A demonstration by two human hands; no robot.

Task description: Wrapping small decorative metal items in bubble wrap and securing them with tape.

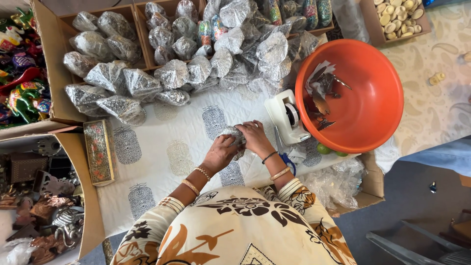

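Wrapped pile [147, 73]: many bubble-wrapped bundles already stacked at the back.
Left hand [222, 151]: closed around the small bundle [232, 133].
Right hand [254, 137]: pressing its wrap, mid-table.
Tape dispenser [287, 117]: beside them; sealing looks pending.

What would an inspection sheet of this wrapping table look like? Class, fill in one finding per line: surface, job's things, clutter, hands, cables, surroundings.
Surface: white printed cloth, mostly bare in front of the person.
Job's things: small bubble-wrapped bundle held over the cloth; white tape dispenser beside it; blue-handled scissors.
Clutter: heap of wrapped bundles at the far edge; orange basin holding scraps; long painted box.
Hands: left hand and right hand both in a grip on the bundle.
Cables: nothing seen.
Surroundings: cardboard boxes of painted figurines and metal ornaments; tray of pale round pieces.
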